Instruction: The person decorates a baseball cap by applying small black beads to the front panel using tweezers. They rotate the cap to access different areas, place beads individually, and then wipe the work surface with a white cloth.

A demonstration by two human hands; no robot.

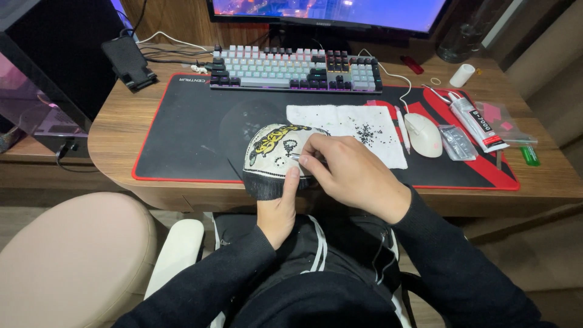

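Over the desk (pixel 121 130) edge, a rounded cream cap (pixel 273 159) is being gripped from below by the left hand (pixel 279 209) while a thin tool (barely visible) is being pinched against it by the right hand (pixel 346 170), so a slip risks scattering beads (pixel 366 132).

L hand (pixel 278 209) cupped upward, R hand (pixel 346 170) fingertips pinched.

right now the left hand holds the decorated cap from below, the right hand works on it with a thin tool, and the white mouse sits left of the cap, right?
Not quite: the white mouse sits to the right of the decorated cap, on the desk mat, as the head view shows. The rest stands: the left hand holds the cap from below and the right hand works on it with a thin tool.
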